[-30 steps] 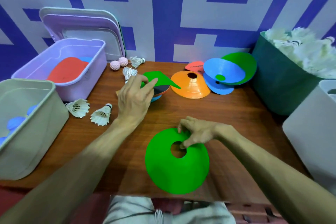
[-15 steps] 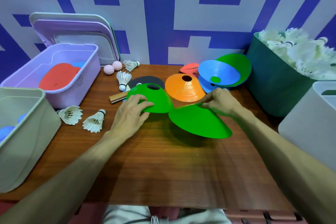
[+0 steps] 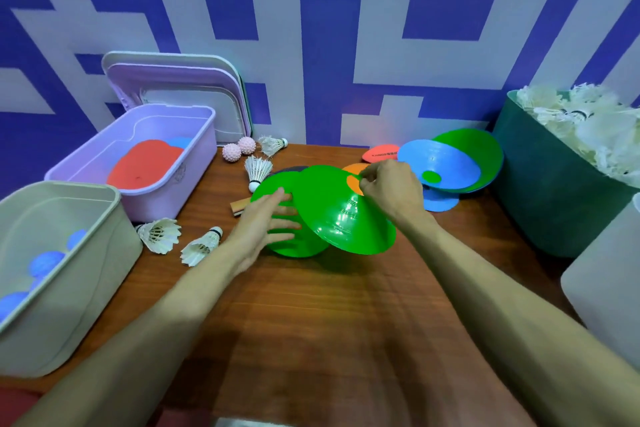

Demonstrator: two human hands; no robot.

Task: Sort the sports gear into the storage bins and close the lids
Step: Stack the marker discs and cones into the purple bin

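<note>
Your right hand (image 3: 391, 191) pinches the tilted green cone (image 3: 343, 218) by its top edge, while your left hand (image 3: 259, 225) rests straight fingers (image 3: 285, 225) on the second green cone (image 3: 273, 184).

Glossy plastic on a wood-grain bench.
The bench (image 3: 329, 322) shows smooth brown wood grain with a faint sheen. The green cone (image 3: 346, 218) is thin, shiny plastic, ridged in rings and catching white highlights; the blue cone (image 3: 440, 159) looks the same. The lilac bin (image 3: 187, 184) and beige bin (image 3: 86, 305) are smooth, satin plastic. The shuttlecocks (image 3: 161, 234) are white feather, rough-edged; the pink balls (image 3: 231, 152) are knobbly and matt.
</note>
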